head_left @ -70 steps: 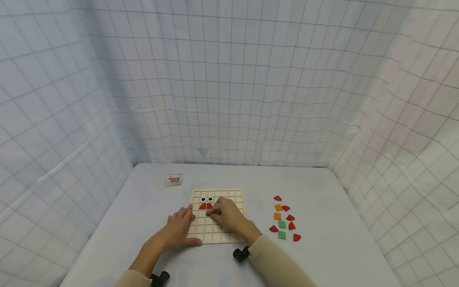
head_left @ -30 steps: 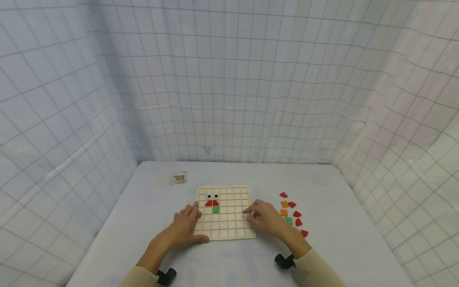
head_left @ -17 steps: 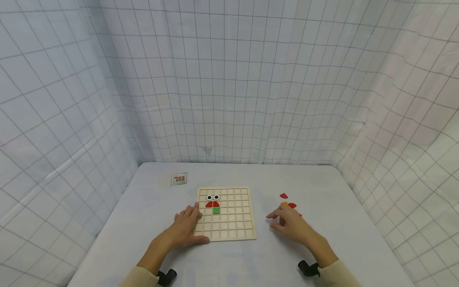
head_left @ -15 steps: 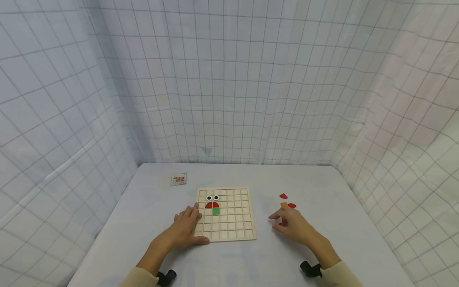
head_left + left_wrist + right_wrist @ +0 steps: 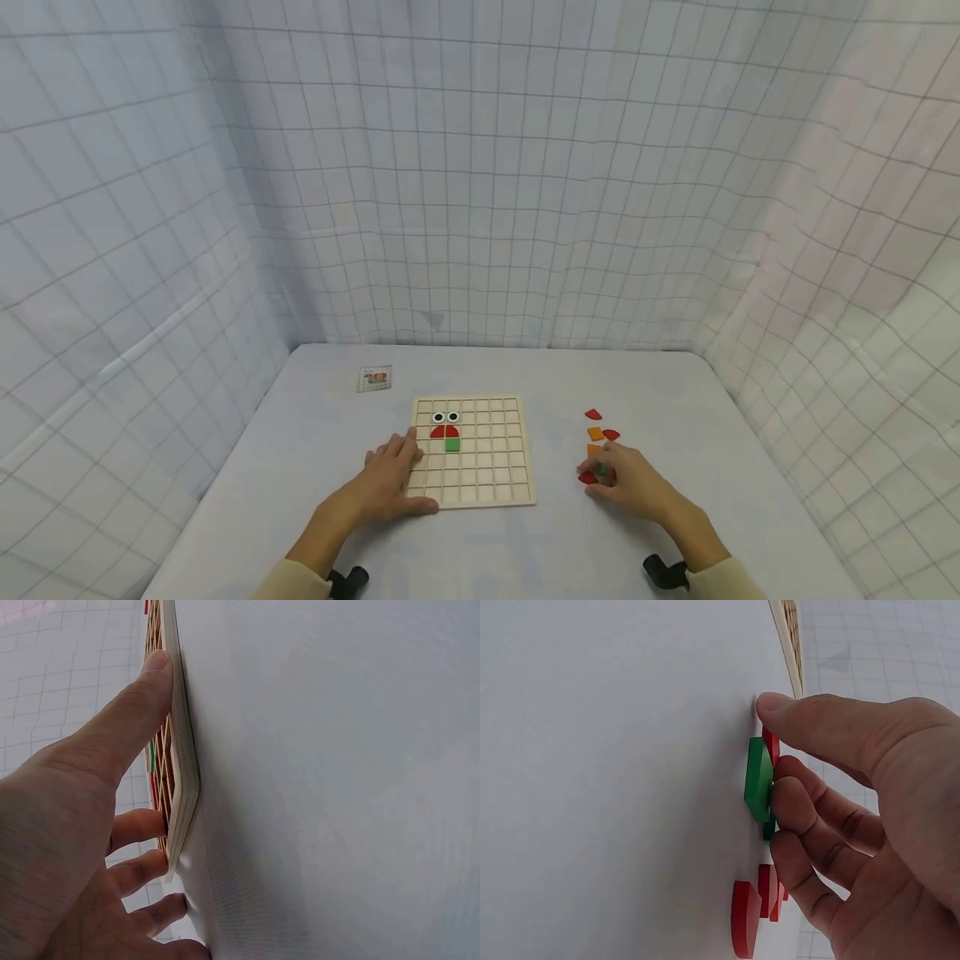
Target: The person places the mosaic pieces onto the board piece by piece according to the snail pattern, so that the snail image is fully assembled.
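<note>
My left hand [image 5: 388, 473] rests on the left edge of a wooden grid board [image 5: 484, 475], its thumb along the near edge; the left wrist view shows fingers at the board's rim. On the board sit two eye tiles [image 5: 446, 417], two red quarter-circle pieces [image 5: 444, 432] and a green square tile [image 5: 452, 445]. My right hand [image 5: 633, 482], low over the loose pieces, has thumb and index finger at opposite edges of a red quarter-circle piece [image 5: 587, 477]. In the right wrist view a green tile [image 5: 757, 780] lies beside its curled fingers.
Two orange square tiles [image 5: 596, 433] and more red pieces [image 5: 593, 414] lie beyond my right hand, which hides part of the group. A small picture card [image 5: 375, 378] lies at the table's back left. Gridded white curtains [image 5: 480, 208] surround the table.
After leaving the green tile on the board, my right hand has moved right to the loose pieces and lowered, thumb and index finger closing at a red piece. My left hand stays on the board.
</note>
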Demonstrator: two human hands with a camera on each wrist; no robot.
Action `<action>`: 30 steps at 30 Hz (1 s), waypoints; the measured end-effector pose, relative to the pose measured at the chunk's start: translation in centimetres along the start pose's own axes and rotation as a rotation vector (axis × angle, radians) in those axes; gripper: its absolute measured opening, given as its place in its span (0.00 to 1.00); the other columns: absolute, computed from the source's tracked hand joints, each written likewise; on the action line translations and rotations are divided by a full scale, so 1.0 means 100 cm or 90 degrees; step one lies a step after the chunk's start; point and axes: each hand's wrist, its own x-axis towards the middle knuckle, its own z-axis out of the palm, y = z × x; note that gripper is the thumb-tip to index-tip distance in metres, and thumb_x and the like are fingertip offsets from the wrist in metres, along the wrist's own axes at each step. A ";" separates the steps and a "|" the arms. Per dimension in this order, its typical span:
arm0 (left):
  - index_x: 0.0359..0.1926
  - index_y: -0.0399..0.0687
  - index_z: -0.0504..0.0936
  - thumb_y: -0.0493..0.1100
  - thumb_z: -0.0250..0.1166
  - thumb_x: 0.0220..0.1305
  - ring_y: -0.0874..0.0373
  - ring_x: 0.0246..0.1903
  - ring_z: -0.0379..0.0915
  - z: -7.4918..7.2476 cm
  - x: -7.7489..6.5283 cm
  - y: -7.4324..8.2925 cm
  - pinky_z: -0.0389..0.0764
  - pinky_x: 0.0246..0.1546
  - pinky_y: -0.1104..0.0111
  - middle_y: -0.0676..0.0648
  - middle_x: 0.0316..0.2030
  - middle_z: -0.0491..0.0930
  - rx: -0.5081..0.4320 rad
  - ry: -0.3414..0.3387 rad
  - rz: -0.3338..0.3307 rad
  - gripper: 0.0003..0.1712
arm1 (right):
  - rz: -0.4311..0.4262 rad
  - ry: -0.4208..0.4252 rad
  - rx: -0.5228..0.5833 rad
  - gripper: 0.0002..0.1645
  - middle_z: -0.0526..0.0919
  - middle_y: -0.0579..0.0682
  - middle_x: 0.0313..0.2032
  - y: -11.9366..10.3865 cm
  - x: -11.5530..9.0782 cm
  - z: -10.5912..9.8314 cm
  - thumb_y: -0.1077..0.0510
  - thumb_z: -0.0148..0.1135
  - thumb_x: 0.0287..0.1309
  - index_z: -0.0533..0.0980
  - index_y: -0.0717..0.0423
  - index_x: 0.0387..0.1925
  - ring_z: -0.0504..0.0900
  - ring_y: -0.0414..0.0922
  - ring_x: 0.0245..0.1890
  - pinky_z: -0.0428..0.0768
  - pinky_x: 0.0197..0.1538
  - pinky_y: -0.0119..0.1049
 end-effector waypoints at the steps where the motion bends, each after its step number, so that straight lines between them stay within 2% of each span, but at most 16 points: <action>1: 0.67 0.45 0.76 0.68 0.90 0.59 0.24 0.77 0.70 0.000 0.000 0.000 0.61 0.78 0.13 0.28 0.86 0.64 0.001 -0.001 0.000 0.50 | 0.001 0.000 -0.001 0.15 0.85 0.42 0.43 0.001 0.000 0.001 0.58 0.86 0.68 0.93 0.48 0.54 0.72 0.30 0.33 0.76 0.37 0.28; 5: 0.68 0.45 0.76 0.68 0.90 0.59 0.23 0.80 0.68 0.001 0.000 0.000 0.60 0.79 0.13 0.28 0.87 0.63 -0.001 -0.005 -0.004 0.51 | 0.008 0.005 -0.002 0.15 0.86 0.39 0.43 0.004 -0.002 0.003 0.58 0.86 0.68 0.93 0.47 0.53 0.72 0.30 0.33 0.75 0.36 0.28; 12: 0.68 0.44 0.76 0.67 0.90 0.59 0.23 0.78 0.69 -0.001 0.001 0.002 0.60 0.78 0.13 0.28 0.85 0.64 0.005 0.004 0.003 0.51 | 0.003 0.018 -0.016 0.11 0.87 0.37 0.41 0.005 0.002 0.000 0.60 0.84 0.70 0.93 0.47 0.51 0.71 0.29 0.34 0.75 0.36 0.28; 30: 0.66 0.45 0.76 0.67 0.90 0.60 0.20 0.83 0.64 -0.001 -0.003 0.002 0.58 0.79 0.12 0.27 0.90 0.59 -0.009 -0.001 -0.002 0.48 | 0.000 0.021 -0.003 0.09 0.88 0.39 0.40 0.004 0.007 0.004 0.60 0.85 0.69 0.92 0.48 0.46 0.73 0.29 0.32 0.77 0.36 0.28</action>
